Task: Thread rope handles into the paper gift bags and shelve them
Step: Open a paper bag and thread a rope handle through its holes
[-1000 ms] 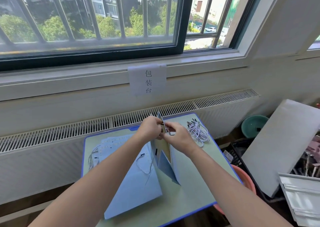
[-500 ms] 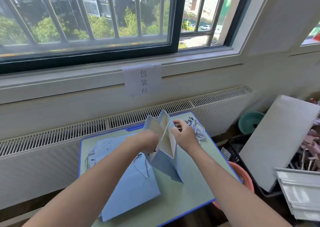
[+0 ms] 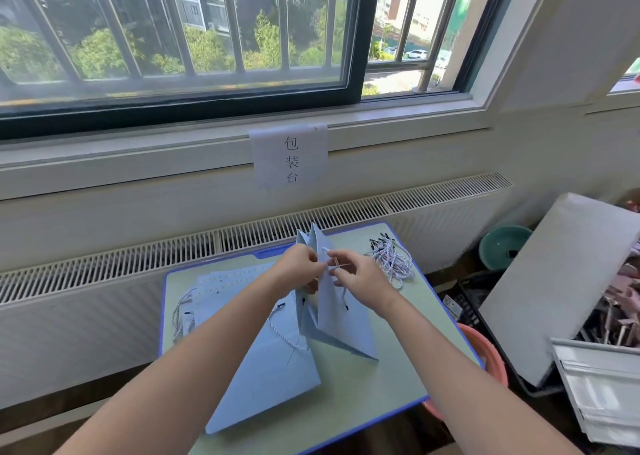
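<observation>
Since half a second ago the right hand (image 3: 360, 278) has slid down off the bag's top edge and is now pinching the white rope handle (image 3: 333, 264) just outside the upright bag (image 3: 334, 316), thumb and forefinger curled tight on the cord. Left hand (image 3: 298, 267) is gripping the top of that same bag from the other side, fingers curled over the paper near the holes, keeping it standing on the green table (image 3: 398, 382). One black-tipped end of the rope is hanging down against the bag's right face.

Another bag is lying flat (image 3: 266, 382) right next to it, partly under the left forearm, with its own twisted handle looping on top. Farther back on the left a stack of flat bags (image 3: 225, 284) is sitting, and the bundle of spare ropes (image 3: 393, 262) is lying at the far right corner, close to the right hand but not touching it. Pink basin (image 3: 485, 357) is peeking out from under the table's right edge.
</observation>
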A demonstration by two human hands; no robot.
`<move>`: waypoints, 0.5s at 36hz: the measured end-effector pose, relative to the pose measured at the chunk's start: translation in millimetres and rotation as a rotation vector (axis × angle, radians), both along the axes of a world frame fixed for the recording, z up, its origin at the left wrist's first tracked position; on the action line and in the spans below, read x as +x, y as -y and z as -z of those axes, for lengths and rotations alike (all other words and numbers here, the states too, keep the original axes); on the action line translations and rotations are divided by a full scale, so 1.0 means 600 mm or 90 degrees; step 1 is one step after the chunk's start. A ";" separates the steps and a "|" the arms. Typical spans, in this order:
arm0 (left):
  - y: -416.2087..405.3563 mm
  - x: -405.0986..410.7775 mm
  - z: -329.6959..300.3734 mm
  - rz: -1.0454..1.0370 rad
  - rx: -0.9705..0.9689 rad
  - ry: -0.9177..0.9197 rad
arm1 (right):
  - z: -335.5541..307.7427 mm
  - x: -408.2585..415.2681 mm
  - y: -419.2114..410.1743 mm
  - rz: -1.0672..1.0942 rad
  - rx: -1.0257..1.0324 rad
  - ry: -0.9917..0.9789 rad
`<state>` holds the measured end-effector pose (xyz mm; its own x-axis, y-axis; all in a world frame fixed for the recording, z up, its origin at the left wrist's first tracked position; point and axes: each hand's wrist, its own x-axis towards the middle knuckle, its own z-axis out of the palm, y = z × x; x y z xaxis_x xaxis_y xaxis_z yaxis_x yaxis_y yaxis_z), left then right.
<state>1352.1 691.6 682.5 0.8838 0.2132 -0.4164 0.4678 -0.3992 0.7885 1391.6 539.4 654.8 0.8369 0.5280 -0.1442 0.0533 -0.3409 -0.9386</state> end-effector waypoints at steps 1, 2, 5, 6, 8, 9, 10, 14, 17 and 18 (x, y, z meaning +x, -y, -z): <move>-0.001 -0.003 0.002 -0.009 -0.001 -0.004 | 0.004 0.001 0.000 0.004 -0.010 -0.001; -0.002 -0.006 0.003 -0.016 0.011 -0.008 | 0.008 0.001 0.000 0.008 -0.021 -0.010; -0.009 -0.009 0.006 -0.040 0.046 0.006 | 0.027 0.005 0.010 0.007 -0.081 -0.023; -0.012 -0.011 0.006 -0.047 0.044 0.009 | 0.032 0.006 0.015 0.005 -0.103 -0.025; -0.018 -0.012 0.006 -0.060 0.031 0.012 | 0.043 0.008 0.026 0.015 -0.129 -0.048; -0.022 -0.012 0.007 -0.066 0.020 0.014 | 0.046 0.009 0.031 0.019 -0.139 -0.061; -0.024 -0.012 0.007 -0.072 0.009 0.014 | 0.051 0.010 0.036 0.021 -0.154 -0.067; -0.025 -0.016 0.005 -0.086 -0.014 0.014 | 0.057 0.011 0.047 -0.005 -0.267 0.017; -0.022 -0.016 0.005 -0.096 -0.015 0.017 | 0.041 0.007 0.045 0.003 -0.305 0.079; -0.021 -0.017 0.004 -0.098 -0.020 0.018 | 0.036 0.006 0.042 0.012 -0.294 0.080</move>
